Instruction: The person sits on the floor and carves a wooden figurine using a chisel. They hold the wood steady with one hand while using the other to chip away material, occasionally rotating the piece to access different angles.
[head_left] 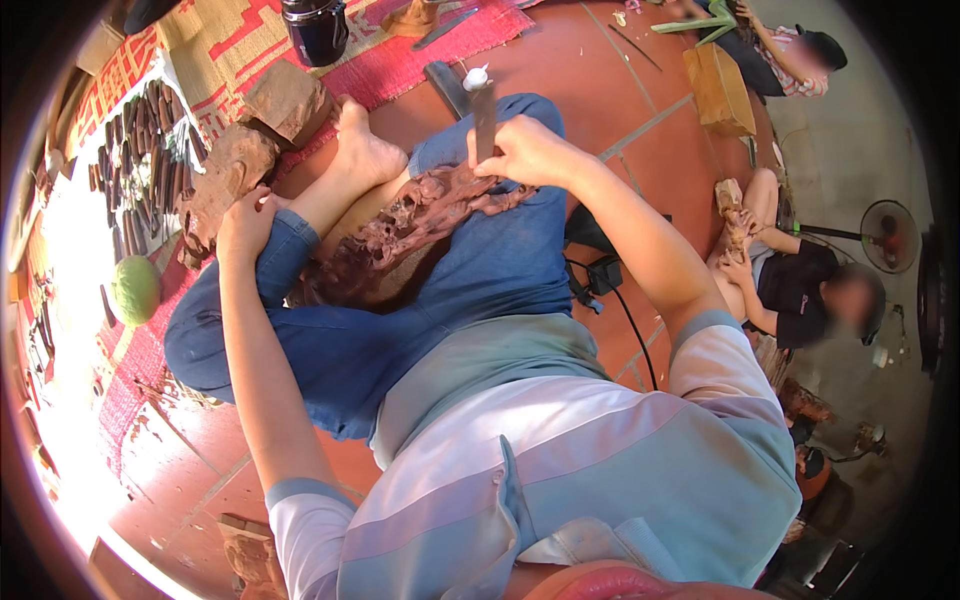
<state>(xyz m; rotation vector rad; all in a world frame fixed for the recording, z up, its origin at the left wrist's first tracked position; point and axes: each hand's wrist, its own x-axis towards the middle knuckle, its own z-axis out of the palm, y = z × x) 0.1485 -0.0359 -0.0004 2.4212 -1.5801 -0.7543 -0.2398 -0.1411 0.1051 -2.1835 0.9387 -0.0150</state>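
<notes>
Across my lap, between my crossed legs, lies a reddish-brown wood carving point(425, 215) with rough, knotted, openwork relief. My right hand point(530, 152) is closed at its upper end, gripping a flat, dark grey-brown bar point(484, 120) that stands up from the fingers. Whether that bar is a blade or a strip of wood I cannot tell. Beside my bent left knee is my left hand point(245, 228), fingers curled together; what they hold, if anything, is hidden. A rough brown wood block point(228, 175) sits just beyond it. Past the bar is a small white-topped container point(476, 76).
Many dark-handled tools point(140, 160) lie on a white sheet at left, near a green melon-like fruit point(135, 290). A dark canister point(315, 30) stands on the red patterned mat point(400, 72). At right, a person point(800, 290) holds a carving near a fan point(890, 237); a black cable point(640, 325) crosses the tiles.
</notes>
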